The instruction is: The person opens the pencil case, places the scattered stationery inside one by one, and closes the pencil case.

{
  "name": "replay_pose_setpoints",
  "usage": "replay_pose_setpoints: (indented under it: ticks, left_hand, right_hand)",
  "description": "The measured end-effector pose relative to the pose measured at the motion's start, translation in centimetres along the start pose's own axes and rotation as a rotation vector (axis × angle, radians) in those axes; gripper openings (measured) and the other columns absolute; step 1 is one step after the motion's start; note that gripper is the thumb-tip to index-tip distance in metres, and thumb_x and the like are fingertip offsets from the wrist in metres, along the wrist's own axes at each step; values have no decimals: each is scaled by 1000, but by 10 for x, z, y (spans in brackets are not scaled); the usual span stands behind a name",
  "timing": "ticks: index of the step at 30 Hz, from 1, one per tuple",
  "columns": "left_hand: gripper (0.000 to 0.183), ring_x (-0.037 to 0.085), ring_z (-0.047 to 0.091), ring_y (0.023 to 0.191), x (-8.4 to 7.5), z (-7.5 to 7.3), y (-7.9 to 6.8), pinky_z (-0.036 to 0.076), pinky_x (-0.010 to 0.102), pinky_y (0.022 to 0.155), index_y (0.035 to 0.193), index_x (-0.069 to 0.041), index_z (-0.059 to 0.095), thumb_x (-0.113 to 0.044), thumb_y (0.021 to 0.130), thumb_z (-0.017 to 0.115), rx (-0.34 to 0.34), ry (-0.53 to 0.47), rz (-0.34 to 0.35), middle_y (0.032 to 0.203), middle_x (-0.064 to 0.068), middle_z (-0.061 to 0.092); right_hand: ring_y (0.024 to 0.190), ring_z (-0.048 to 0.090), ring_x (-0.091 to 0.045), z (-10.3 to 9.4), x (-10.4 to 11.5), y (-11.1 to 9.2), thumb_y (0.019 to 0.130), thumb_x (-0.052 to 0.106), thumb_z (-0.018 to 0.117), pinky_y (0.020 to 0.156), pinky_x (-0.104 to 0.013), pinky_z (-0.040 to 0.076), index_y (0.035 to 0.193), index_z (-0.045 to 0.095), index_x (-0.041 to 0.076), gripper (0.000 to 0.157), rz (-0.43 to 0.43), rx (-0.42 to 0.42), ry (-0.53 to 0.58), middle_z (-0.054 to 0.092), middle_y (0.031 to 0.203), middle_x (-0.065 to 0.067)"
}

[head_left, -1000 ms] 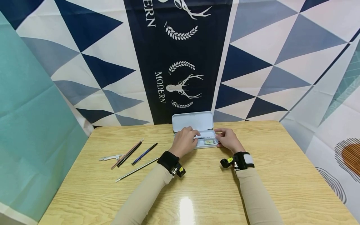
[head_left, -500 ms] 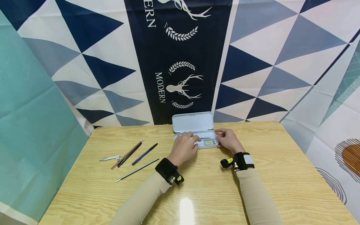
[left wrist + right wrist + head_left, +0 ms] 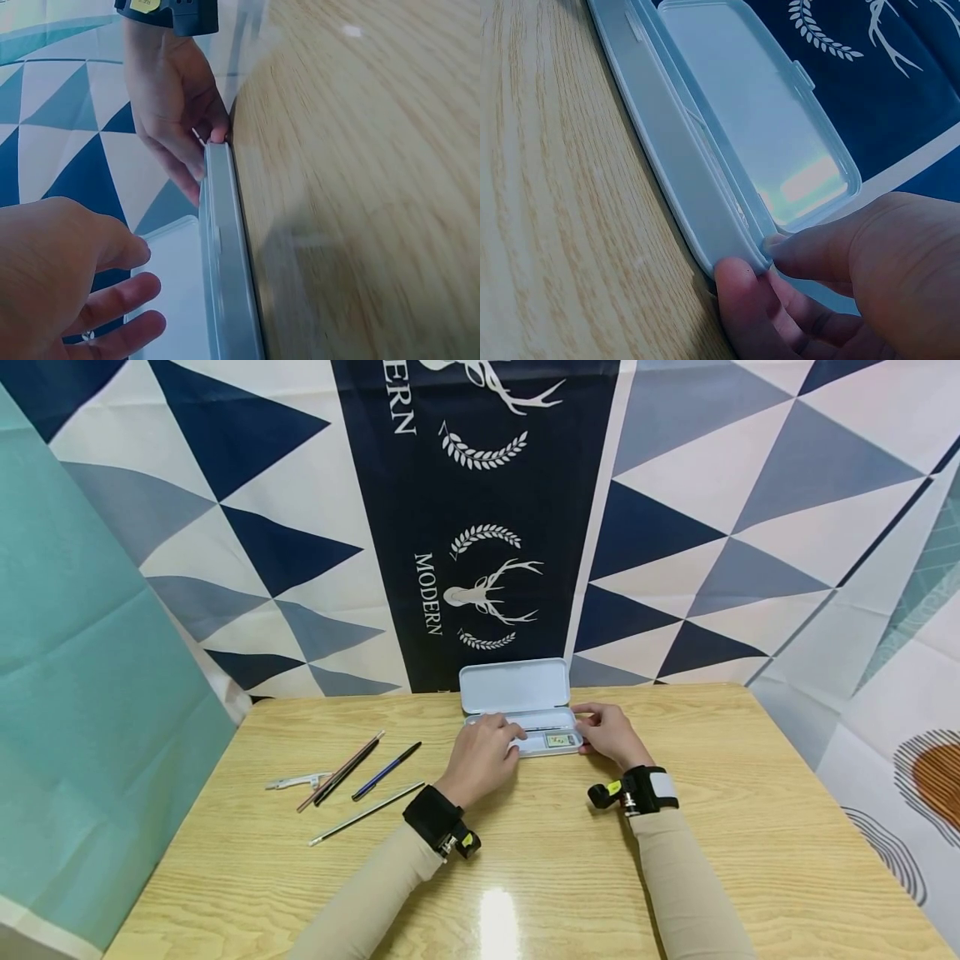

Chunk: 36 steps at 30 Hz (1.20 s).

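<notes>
An open light-blue pencil case (image 3: 534, 745) stands at the back of the table, its lid (image 3: 515, 686) raised against the wall cloth. A small item with a yellow-green label (image 3: 559, 740) lies inside at the right. My right hand (image 3: 613, 737) grips the case's right end; in the right wrist view the thumb (image 3: 810, 251) and fingers pinch that corner. My left hand (image 3: 480, 762) hovers over the left part of the case and hides some of it. In the left wrist view its thumb and fingers are spread apart and hold nothing.
To the left lie a white compass (image 3: 296, 782), a pinkish pencil (image 3: 311, 800) beside a black pen (image 3: 347, 772), a blue pen (image 3: 386, 771) and a dark pencil with a white end (image 3: 367, 813). Patterned cloth (image 3: 495, 485) covers the wall right behind the table.
My left hand has drawn back a little to the left and towards me, so more of the case shows. The right hand has stayed on the case's end.
</notes>
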<state>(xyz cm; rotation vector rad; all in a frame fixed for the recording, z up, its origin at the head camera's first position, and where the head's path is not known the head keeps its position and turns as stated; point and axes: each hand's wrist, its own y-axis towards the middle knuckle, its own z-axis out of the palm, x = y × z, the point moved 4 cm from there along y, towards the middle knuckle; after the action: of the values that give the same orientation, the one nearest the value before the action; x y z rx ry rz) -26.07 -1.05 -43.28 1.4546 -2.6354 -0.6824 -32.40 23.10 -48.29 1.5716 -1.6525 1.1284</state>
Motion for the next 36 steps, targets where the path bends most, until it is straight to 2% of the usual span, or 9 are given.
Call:
replay_pose_setpoints:
  ticks: [7,13,19,22,30,36]
  left_hand:
    - [16,21,76,95,7,-3,-7,60,34,74,113,-17,88,-13,100,79,-16,-12,3,103,3,81]
    - [17,21,73,90,15,-9,-14,52,28,64,114,-15,88,-11,100,79,-12,-30,-16,102,4,80]
    - [17,23,74,89,26,-13,-22,49,28,62,113,-14,88,-10,100,77,-21,-34,-30,101,6,80]
    - [18,24,73,88,32,-15,-26,47,27,61,115,-14,88,-10,100,78,1,-44,-44,101,6,80]
    - [16,27,77,99,51,-20,-40,54,31,65,116,-14,87,-12,102,79,51,-50,-63,108,7,81]
    - [16,27,75,99,67,-23,-52,56,32,67,118,-14,86,-14,104,79,83,-45,-106,109,9,80]
  right_hand:
    - [79,68,-15,0,2,1,114,3,56,65,-22,63,159,58,-2,46,10,-9,-4,63,116,-23]
    - [79,68,-15,1,2,1,114,4,56,65,-22,63,160,58,-2,47,13,-4,-7,63,117,-23]
    - [77,68,-15,1,2,-1,113,4,56,64,-22,63,159,58,-3,47,4,-3,0,64,116,-23]
    - [77,68,-14,1,1,0,113,4,57,64,-22,63,159,58,-4,46,-1,-6,7,64,114,-21]
    - [77,68,-14,0,0,0,113,4,56,65,-22,63,159,59,-3,46,6,-8,1,62,115,-21]
    - [77,68,-15,0,-1,1,113,4,56,65,-21,63,159,59,-1,46,8,-7,-3,62,115,-21]
